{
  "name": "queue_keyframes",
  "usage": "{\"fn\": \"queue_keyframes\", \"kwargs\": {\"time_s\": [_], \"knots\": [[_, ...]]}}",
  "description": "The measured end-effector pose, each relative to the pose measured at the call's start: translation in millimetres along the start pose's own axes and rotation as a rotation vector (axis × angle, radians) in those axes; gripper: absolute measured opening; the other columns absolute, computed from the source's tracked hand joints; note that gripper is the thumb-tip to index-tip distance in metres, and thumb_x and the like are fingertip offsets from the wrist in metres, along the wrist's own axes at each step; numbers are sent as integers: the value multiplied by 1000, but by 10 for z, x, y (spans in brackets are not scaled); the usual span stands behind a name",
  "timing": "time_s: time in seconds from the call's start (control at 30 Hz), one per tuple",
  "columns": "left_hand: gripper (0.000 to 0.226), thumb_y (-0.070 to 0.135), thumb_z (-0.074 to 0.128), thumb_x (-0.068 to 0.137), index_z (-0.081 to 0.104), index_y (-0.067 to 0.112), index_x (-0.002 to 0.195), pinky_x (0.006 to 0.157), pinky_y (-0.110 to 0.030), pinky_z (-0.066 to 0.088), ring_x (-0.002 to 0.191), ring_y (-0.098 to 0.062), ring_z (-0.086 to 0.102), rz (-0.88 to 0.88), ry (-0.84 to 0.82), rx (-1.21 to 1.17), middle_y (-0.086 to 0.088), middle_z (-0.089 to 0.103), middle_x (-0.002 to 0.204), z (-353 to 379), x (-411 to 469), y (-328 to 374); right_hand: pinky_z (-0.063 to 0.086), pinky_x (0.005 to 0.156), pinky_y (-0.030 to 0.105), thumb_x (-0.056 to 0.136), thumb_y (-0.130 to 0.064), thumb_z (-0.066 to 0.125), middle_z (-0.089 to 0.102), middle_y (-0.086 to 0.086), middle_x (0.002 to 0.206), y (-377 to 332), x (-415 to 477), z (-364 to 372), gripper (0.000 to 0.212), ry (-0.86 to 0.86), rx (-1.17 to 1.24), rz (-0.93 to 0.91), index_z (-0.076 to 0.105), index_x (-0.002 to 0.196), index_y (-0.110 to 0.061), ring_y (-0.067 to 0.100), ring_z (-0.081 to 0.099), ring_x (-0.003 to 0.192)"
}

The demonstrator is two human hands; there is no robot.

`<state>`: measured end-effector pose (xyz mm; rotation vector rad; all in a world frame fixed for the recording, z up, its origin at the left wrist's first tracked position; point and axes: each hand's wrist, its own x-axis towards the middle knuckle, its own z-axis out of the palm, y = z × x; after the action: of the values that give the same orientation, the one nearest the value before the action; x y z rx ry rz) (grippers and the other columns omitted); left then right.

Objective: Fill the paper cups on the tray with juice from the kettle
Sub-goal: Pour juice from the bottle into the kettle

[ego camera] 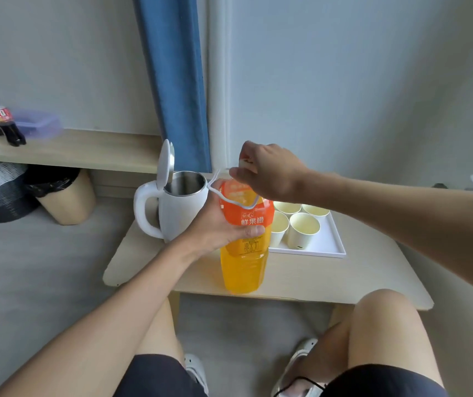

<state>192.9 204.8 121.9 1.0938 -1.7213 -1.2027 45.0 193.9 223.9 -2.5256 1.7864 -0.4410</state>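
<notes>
Head view shows the left hand (218, 227) with fingers (253, 232) wrapped round the juice bottle (243, 267), which stands on the desk (315, 279) between the open kettle (183, 207) and the tray (329, 247) of paper cups (304, 229). The right hand (269, 173) pinches the cap (243, 163). If the left grip squeezes the full bottle when the cap comes off, juice may spill.

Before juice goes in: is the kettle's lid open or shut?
Open. The lid stands flipped upright at the rim of the kettle, and the steel interior is exposed.
</notes>
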Motion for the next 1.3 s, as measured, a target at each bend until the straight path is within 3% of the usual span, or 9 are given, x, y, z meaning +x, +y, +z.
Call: {"fn": "queue_keyframes", "kwargs": {"time_s": [0.07, 0.17, 0.37, 0.5, 0.7, 0.97, 1.07, 1.2, 1.3], "knots": [[97, 35, 99, 60, 42, 37, 139, 98, -40, 59, 124, -16, 64, 23, 19, -3, 6, 63, 133, -4, 50, -35, 49, 73, 39, 97, -51, 46, 64, 8, 104, 29, 8, 61, 32, 2, -43, -2, 47, 101, -20, 29, 55, 87], [94, 36, 98, 60, 46, 36, 138, 101, -48, 57, 122, -15, 64, 59, 24, 39, 8, 66, 131, -15, 115, -111, 47, 70, 37, 97, -50, 47, 65, 9, 105, 79, 15, 143, 37, 2, -60, -11, 51, 111, -16, 30, 57, 90], [90, 15, 95, 71, 42, 29, 142, 84, -21, 58, 121, -11, 62, 38, -83, 48, 7, 60, 134, -102, 205, -132, 38, 58, 34, 101, -55, 25, 59, 6, 82, 64, 36, 76, 48, 32, -223, -113, 51, 92, -16, 29, 53, 72], [90, 34, 96, 68, 42, 35, 140, 80, -13, 56, 119, -7, 62, 45, -90, 71, 10, 60, 132, -92, 257, -64, 32, 60, 29, 97, -64, 14, 45, 2, 63, -36, 104, -70, 69, 12, -525, -66, 46, 62, -14, 21, 44, 57], [86, 47, 93, 62, 47, 43, 135, 97, -35, 59, 121, -12, 64, 78, -54, 84, 12, 65, 130, -71, 318, -117, 35, 56, 29, 98, -56, 35, 46, 4, 61, 53, 205, 29, 59, -137, -142, 40, 43, 59, -13, 20, 46, 56], [86, 40, 94, 62, 50, 35, 136, 99, -44, 59, 121, -16, 65, 74, -134, 67, 5, 65, 132, -143, 378, -82, 41, 66, 36, 104, -42, 35, 48, 2, 81, 84, 257, -153, 34, -395, -180, -166, 40, 87, -13, 22, 49, 73], [87, 41, 93, 63, 49, 37, 138, 99, -44, 59, 123, -18, 64, 83, -158, 58, 3, 63, 134, -167, 408, -83, 44, 72, 40, 103, -34, 42, 51, 6, 98, 97, 290, -227, 20, -426, -214, -206, 43, 99, -14, 27, 55, 86], [82, 40, 92, 63, 47, 45, 132, 99, -38, 59, 121, -14, 65, 69, -178, 61, 10, 64, 132, -190, 413, -102, 41, 60, 33, 102, -45, 38, 56, 8, 87, -7, 302, -232, 37, -367, -307, -180, 52, 101, -10, 25, 56, 74], [79, 35, 90, 65, 45, 50, 128, 98, -35, 59, 122, -14, 64, 75, -190, 56, 12, 62, 132, -194, 409, -84, 42, 59, 34, 104, -33, 42, 57, 7, 88, -13, 273, -213, 19, -356, -277, -234, 44, 96, -15, 23, 54, 72]]}}
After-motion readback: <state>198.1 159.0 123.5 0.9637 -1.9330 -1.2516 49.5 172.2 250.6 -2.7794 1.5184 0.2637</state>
